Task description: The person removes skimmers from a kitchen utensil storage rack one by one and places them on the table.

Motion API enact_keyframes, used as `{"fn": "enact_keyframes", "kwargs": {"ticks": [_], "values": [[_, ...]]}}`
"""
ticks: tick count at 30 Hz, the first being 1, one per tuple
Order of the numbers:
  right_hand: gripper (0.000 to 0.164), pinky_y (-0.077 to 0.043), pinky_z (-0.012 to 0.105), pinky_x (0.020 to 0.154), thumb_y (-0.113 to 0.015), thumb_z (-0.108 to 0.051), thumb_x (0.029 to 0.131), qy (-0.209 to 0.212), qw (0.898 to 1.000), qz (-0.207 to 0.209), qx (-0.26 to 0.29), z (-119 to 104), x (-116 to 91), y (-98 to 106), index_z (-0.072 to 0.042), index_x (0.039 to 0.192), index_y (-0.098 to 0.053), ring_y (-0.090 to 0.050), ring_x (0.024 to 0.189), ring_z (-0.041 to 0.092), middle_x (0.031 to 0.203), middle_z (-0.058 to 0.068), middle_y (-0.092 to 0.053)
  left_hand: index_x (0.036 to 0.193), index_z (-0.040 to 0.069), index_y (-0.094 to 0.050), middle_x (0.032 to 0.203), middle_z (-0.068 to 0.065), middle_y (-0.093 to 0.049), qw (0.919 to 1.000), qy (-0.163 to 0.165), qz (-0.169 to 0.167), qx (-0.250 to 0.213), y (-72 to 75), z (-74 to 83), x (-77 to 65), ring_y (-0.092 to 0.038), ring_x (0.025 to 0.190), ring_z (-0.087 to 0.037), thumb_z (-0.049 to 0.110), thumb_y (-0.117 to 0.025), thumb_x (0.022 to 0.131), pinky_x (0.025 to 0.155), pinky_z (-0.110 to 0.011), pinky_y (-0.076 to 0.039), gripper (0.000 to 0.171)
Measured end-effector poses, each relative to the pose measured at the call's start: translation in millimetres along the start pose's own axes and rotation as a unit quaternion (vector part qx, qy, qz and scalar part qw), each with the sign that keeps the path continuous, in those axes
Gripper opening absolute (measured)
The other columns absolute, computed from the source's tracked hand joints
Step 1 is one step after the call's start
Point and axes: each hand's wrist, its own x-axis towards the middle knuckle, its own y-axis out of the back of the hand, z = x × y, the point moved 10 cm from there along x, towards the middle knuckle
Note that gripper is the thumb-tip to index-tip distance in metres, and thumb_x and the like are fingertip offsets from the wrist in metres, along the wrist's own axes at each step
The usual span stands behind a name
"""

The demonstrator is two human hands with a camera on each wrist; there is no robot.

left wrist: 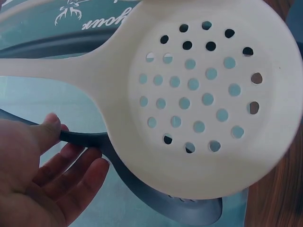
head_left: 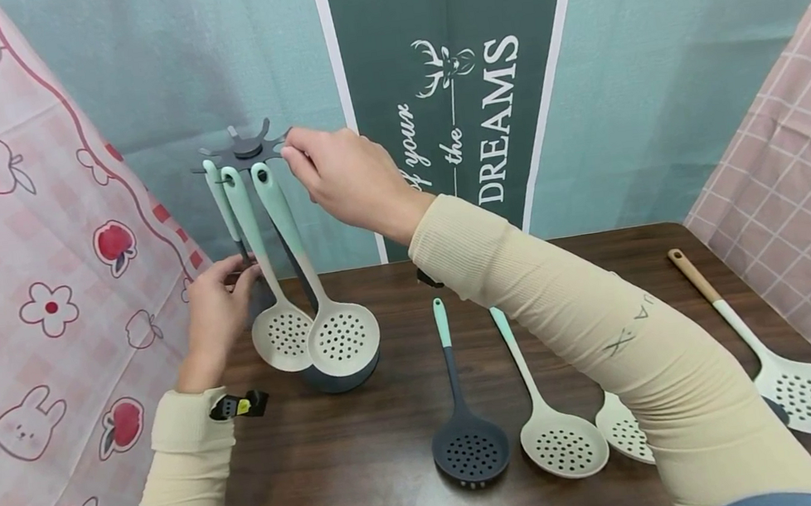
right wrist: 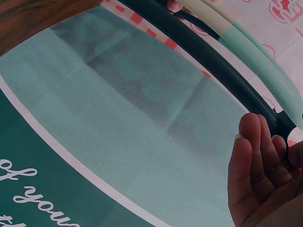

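A dark grey utensil rack [head_left: 247, 147] stands at the left, with hooks spread around its top. My right hand [head_left: 352, 176] pinches one of its hooks between thumb and index finger. Two cream skimmers with mint handles, the front skimmer [head_left: 347, 368] overlapping the other, hang from the rack. On the rack's left side hangs a dark grey utensil [left wrist: 83, 138] with a mint handle. My left hand [head_left: 220, 307] pinches its dark shaft with thumb and fingers, below the mint part. In the left wrist view, the cream skimmer hides most of this utensil's head.
A dark skimmer [head_left: 457, 401] and a cream skimmer [head_left: 533, 380] lie on the brown table [head_left: 311, 481]. Another cream utensil [head_left: 607, 414] is partly behind my right sleeve. A white perforated turner [head_left: 749, 339] with a wooden handle lies at the right. Fabric hangs around the table.
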Motion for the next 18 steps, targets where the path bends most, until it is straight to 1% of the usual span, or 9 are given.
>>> {"fn": "enact_keyframes", "kwargs": {"ticks": [2, 3, 6, 8, 9, 11, 13, 16, 18], "values": [[0.031, -0.037, 0.028, 0.056, -0.039, -0.032, 0.111, 0.0, 1.0, 0.0, 0.0, 0, 0, 0, -0.016, 0.095, -0.059, -0.053, 0.061, 0.013, 0.071, -0.003, -0.059, 0.113, -0.004, -0.073, 0.104, -0.022, -0.073, 1.0, -0.002, 0.001, 0.004, 1.7, 0.2, -0.4, -0.072, 0.09, -0.034, 0.012, -0.064, 0.101, 0.063, -0.006, -0.04, 0.022], [0.031, -0.037, 0.028, 0.056, -0.039, -0.033, 0.111, -0.001, 1.0, 0.0, -0.001, 0, 0, 0, -0.016, 0.095, -0.059, -0.052, 0.061, 0.013, 0.071, -0.004, -0.059, 0.113, -0.004, -0.073, 0.104, -0.022, -0.073, 1.0, -0.004, 0.003, 0.005, 3.0, 0.8, -0.9, -0.072, 0.091, -0.035, 0.011, -0.065, 0.101, 0.064, -0.008, -0.043, 0.022], [0.031, -0.037, 0.028, 0.056, -0.039, -0.032, 0.111, -0.001, 1.0, 0.001, -0.001, 1, 0, 0, -0.016, 0.094, -0.058, -0.052, 0.061, 0.013, 0.071, -0.004, -0.058, 0.114, -0.003, -0.074, 0.107, -0.022, -0.073, 0.9998, -0.012, 0.012, 0.011, 7.5, 2.1, -2.1, -0.072, 0.095, -0.035, 0.009, -0.066, 0.1, 0.071, -0.024, -0.053, 0.021], [0.031, -0.037, 0.028, 0.056, -0.039, -0.032, 0.111, 0.0, 1.0, 0.002, -0.001, 1, 0, 0, -0.016, 0.094, -0.058, -0.052, 0.061, 0.013, 0.071, -0.003, -0.058, 0.115, -0.003, -0.074, 0.109, -0.022, -0.073, 0.9996, -0.016, 0.019, 0.009, 10.8, 2.5, -2.7, -0.072, 0.096, -0.035, 0.008, -0.066, 0.099, 0.074, -0.031, -0.053, 0.021], [0.031, -0.037, 0.028, 0.056, -0.039, -0.032, 0.111, 0.001, 1.0, 0.002, -0.001, 0, 0, 0, -0.016, 0.094, -0.058, -0.052, 0.061, 0.013, 0.071, -0.003, -0.058, 0.116, -0.003, -0.074, 0.109, -0.022, -0.073, 0.9995, -0.017, 0.023, 0.008, 12.8, 2.7, -3.0, -0.072, 0.097, -0.036, 0.007, -0.066, 0.099, 0.075, -0.031, -0.053, 0.021], [0.031, -0.037, 0.028, 0.056, -0.039, -0.032, 0.111, 0.001, 1.0, 0.002, -0.002, 0, 0, 0, -0.015, 0.094, -0.058, -0.052, 0.061, 0.013, 0.071, -0.003, -0.058, 0.116, -0.003, -0.074, 0.11, -0.022, -0.073, 0.9995, -0.017, 0.027, 0.006, 15.6, 2.2, -3.4, -0.072, 0.098, -0.035, 0.006, -0.066, 0.099, 0.077, -0.028, -0.053, 0.021], [0.031, -0.037, 0.028, 0.056, -0.039, -0.032, 0.111, 0.002, 1.0, 0.003, -0.003, 0, 0, 1, -0.015, 0.094, -0.058, -0.052, 0.061, 0.013, 0.071, -0.003, -0.058, 0.116, -0.003, -0.074, 0.11, -0.022, -0.073, 0.9995, -0.015, 0.027, 0.005, 17.8, 1.7, -3.9, -0.072, 0.099, -0.035, 0.006, -0.066, 0.099, 0.078, -0.029, -0.053, 0.021], [0.032, -0.037, 0.028, 0.056, -0.039, -0.033, 0.111, -0.001, 1.0, 0.004, -0.005, 1, 0, 1, -0.016, 0.093, -0.058, -0.053, 0.062, 0.013, 0.071, -0.003, -0.058, 0.117, -0.002, -0.074, 0.111, -0.021, -0.073, 0.9997, -0.012, 0.022, 0.002, 19.4, 1.3, -5.4, -0.071, 0.1, -0.036, 0.007, -0.065, 0.099, 0.082, -0.042, -0.056, 0.022], [0.032, -0.037, 0.028, 0.056, -0.038, -0.033, 0.111, -0.002, 1.0, 0.004, -0.005, 1, 0, 1, -0.016, 0.092, -0.057, -0.052, 0.062, 0.013, 0.071, -0.003, -0.058, 0.118, -0.002, -0.074, 0.111, -0.021, -0.073, 0.9997, -0.013, 0.02, 0.003, 20.6, 1.1, -7.4, -0.071, 0.099, -0.036, 0.007, -0.065, 0.099, 0.083, -0.05, -0.055, 0.022]]}}
